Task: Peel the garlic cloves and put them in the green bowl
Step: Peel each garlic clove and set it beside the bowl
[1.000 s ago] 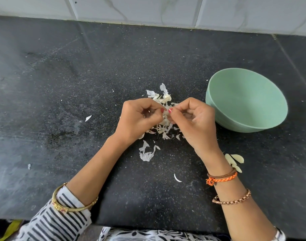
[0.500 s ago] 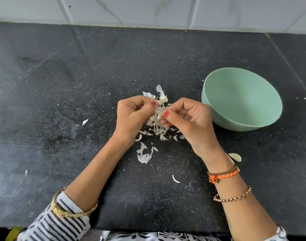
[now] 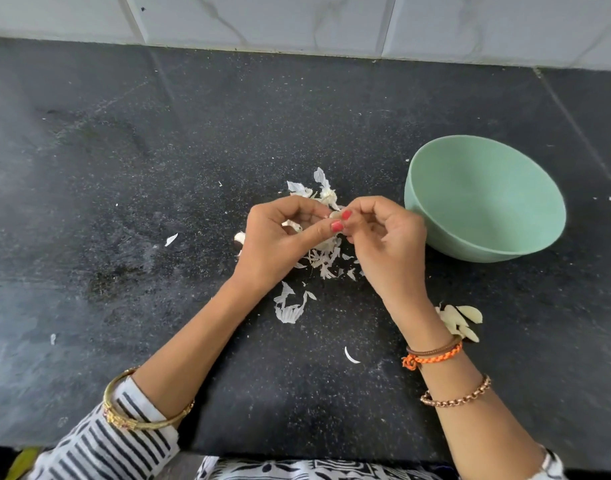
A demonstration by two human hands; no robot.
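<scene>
Striped black-and-white sleeves and bangled wrists enter from the bottom of the frame as a person works over a black speckled stone countertop (image 3: 158,202). Low and right of centre, just beside the right wrist, a small cluster of pale peeled garlic cloves (image 3: 461,322) lies on the stone, not yet in any bowl. Scraps of white papery garlic skin (image 3: 292,306) litter the centre below and beneath the hands.

At centre frame the left hand (image 3: 276,242) and right hand (image 3: 387,240) meet, fingers curled, thumbs and forefingers of both pinching one small pale garlic clove (image 3: 334,215) between red-painted nails. Peeling looks to be the step in hand; how much skin remains on the clove cannot be told.

To the right, just beyond the right hand, the pale green round bowl (image 3: 418,188) stands upright with nothing visible inside. White marble-veined wall tiles (image 3: 297,22) run across the top.

The next move, by this reading, calls for stripping off the last skin, then carrying the clove a short way right and dropping it over the near rim.

Compared with half a second ago, the hands have drawn closer together, the left thumb now lying over the clove, and more of the peeled cluster shows beside the right wrist.
</scene>
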